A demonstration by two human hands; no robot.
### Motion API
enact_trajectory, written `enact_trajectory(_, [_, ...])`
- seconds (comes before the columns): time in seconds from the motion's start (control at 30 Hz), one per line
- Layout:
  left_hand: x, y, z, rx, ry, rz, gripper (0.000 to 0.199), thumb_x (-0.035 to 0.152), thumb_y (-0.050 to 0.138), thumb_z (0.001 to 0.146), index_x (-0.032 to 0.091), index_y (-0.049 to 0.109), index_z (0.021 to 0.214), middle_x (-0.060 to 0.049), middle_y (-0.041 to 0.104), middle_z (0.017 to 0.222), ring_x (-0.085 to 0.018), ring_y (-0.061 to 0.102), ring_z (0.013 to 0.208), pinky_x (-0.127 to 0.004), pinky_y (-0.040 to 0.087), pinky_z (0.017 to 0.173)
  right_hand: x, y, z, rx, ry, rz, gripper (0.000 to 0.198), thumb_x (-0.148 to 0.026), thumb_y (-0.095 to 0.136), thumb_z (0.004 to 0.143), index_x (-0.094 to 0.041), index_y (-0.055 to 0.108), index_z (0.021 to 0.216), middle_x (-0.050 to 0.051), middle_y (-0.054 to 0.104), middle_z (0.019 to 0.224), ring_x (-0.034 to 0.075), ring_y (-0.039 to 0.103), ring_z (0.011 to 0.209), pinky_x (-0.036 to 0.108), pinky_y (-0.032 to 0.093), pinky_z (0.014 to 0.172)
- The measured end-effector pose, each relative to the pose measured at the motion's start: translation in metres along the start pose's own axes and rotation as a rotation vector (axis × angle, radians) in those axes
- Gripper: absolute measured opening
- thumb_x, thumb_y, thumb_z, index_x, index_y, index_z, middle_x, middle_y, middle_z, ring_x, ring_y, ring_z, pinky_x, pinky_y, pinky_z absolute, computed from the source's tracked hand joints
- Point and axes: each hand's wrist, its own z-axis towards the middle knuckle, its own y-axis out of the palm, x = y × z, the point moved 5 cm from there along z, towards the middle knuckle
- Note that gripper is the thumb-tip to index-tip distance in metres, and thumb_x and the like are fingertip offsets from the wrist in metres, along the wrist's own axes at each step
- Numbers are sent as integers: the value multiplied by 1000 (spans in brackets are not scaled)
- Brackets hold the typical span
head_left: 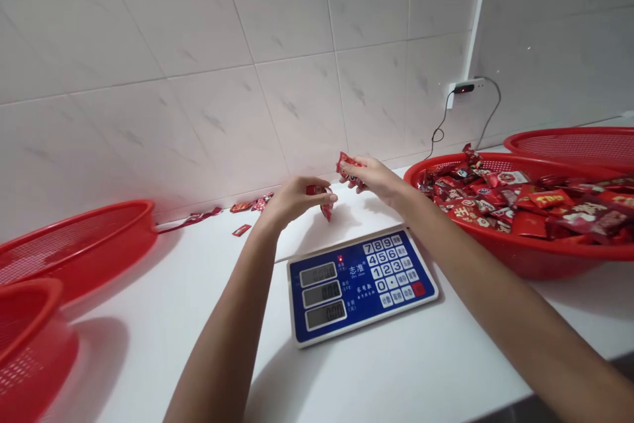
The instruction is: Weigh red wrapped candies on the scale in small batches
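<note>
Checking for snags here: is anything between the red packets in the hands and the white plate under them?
Nothing visible is. The left hand and right hand hold red packets above the white plate; the blue keypad panel lies nearer the camera, outside that gap.

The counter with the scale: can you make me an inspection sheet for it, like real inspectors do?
Surface: white counter, with shadows on it.
Job's things: scale with a blue panel; wrapped packets heaped in a red basket on the right.
Clutter: loose packets near the wall; more red baskets left and far right.
Hands: left hand pinches a red wrapper; right hand holds red wrapping, exact count unclear.
Cables: black cord and grey cable by a wall socket; lower ends hidden.
Surroundings: pale tiled wall.
</note>
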Motion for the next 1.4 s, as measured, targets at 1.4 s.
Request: enact_trajectory(1.4, [43,-48,-38,518,127,-71,17,25,74,75,28,80,91,-2,72,81,-15,59,70,-26,42,56,0,-6,-11,-166,-156,-596,49,-33,73,79,-20,65,125,11,66,126,27,62,114,39,47,98])
